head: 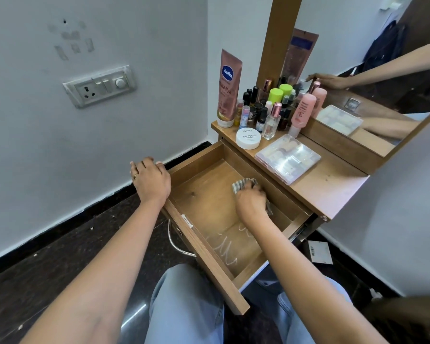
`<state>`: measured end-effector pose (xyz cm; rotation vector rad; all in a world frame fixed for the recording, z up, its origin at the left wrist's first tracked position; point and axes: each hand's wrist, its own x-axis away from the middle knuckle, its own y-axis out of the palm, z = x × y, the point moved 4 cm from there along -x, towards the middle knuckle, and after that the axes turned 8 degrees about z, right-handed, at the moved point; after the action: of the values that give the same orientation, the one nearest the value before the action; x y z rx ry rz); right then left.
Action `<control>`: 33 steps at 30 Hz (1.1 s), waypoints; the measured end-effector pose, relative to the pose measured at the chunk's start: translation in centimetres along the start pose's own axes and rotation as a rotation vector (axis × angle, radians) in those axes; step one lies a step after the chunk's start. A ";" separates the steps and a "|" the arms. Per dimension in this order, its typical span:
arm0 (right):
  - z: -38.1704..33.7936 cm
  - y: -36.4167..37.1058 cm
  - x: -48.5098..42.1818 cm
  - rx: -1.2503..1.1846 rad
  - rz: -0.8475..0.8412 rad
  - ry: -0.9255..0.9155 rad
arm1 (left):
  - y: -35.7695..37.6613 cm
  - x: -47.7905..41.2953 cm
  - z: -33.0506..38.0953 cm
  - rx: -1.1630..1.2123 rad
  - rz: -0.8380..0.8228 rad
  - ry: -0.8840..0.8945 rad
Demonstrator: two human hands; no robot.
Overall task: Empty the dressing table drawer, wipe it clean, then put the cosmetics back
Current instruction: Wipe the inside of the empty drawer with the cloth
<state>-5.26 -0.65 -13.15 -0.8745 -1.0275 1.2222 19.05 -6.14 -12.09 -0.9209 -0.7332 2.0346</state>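
Drawer of brown wood (204, 202) stands pulled out from the wooden table (333, 184), with white smears (224, 249) on its floor near the front. Right hand (251, 202) bunches its grip round a grey checked cloth (243, 183) on the drawer floor. Left hand (150, 181) curls its grip over the drawer's corner. Bottled cosmetics (263, 105) crowd the table top.

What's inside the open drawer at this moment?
In the drawer, the right hand grips a striped cloth on the wooden floor; whitish streaks show near the front. Nothing else shows there. The floor under hand and cloth is hidden.
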 end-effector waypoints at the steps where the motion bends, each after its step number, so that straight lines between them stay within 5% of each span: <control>1: 0.3 0.4 0.7 0.005 -0.018 0.027 | 0.1 0.0 -0.1 -0.001 -0.001 0.003; 13: 2.1 1.2 3.7 -0.064 -0.236 0.312 | -0.2 0.1 0.1 0.000 -0.021 -0.019; 24: 4.4 -1.2 4.4 -0.304 -0.417 0.232 | 0.1 0.0 0.0 0.015 -0.014 -0.047; 33: -2.4 0.4 7.7 -0.236 -0.439 0.032 | 0.2 0.0 -0.1 0.033 -0.002 -0.025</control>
<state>-2.86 7.00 -13.21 -0.7901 -1.2754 0.7252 19.07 -6.28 -12.33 -0.8776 -0.7117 2.0535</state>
